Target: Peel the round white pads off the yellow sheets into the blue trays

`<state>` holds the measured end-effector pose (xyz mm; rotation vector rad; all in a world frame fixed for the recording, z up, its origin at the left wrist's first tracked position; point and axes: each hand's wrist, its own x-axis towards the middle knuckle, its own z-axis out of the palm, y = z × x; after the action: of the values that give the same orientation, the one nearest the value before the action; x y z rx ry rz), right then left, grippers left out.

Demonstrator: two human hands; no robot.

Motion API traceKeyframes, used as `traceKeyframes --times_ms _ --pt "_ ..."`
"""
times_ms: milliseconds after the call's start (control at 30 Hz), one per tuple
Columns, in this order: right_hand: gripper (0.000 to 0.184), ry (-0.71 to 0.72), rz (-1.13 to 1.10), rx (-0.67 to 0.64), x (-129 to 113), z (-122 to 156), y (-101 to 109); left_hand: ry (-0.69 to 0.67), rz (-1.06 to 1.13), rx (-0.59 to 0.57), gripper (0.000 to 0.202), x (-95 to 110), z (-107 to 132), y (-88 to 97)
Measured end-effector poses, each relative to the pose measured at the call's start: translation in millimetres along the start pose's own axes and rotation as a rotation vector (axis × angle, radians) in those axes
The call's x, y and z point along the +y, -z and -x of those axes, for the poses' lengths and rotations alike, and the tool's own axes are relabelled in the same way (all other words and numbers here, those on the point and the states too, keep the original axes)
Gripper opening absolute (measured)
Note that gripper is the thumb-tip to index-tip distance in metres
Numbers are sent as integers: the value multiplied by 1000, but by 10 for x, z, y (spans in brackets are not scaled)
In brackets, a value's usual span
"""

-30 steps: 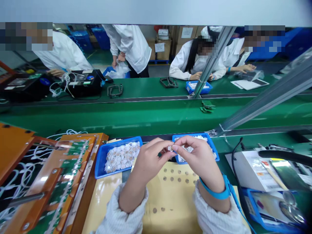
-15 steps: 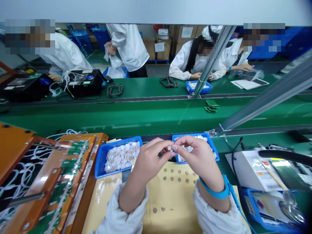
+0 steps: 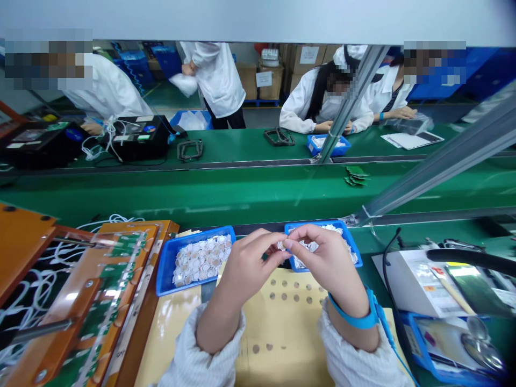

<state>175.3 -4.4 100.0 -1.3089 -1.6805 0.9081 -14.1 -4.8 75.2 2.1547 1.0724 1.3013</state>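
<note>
Between my two hands is a small round white-rimmed disc point(image 3: 281, 245), pinched by the fingertips. My left hand point(image 3: 252, 258) grips it from the left, fingers closed. From the other side my right hand point(image 3: 320, 250), with a blue wrist strap point(image 3: 357, 317), pinches its edge. Both hands hover over a yellow sheet point(image 3: 282, 322) dotted with several small brown-grey discs. Behind my right hand stands a blue tray point(image 3: 357, 252) of similar round pieces, partly hidden. Left of my left hand, another blue tray point(image 3: 166, 269) holds many flat white-rimmed discs.
An orange fixture point(image 3: 116, 301) with green boards lies at the left. A metal post point(image 3: 435, 166) slants across the right side, above a white box point(image 3: 415, 282) and a blue bin point(image 3: 423, 349). Small green boards point(image 3: 355, 176) lie on the green belt point(image 3: 242, 188). Co-workers sit opposite.
My hands and the disc stay almost still. The small green boards have shifted slightly right on the belt. A standing co-worker across the belt has raised a white bag.
</note>
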Motion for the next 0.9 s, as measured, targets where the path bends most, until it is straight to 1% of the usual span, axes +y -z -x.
traceKeyframes --times_ms 167,367,567,733,900 --pt "13 -1 -19 -6 5 -7 -4 -18 -13 7 18 18 -4 -4" --pt "14 -6 -13 -5 19 12 -6 -11 -3 17 18 1 8 -16" --pt "14 33 -13 101 72 12 -19 -10 46 60 23 14 9 -12" --pt "13 45 -25 113 66 23 -21 21 99 79 19 18 -14 14" --pt "13 63 -11 108 4 36 -11 78 193 133 22 -21 -4 27"
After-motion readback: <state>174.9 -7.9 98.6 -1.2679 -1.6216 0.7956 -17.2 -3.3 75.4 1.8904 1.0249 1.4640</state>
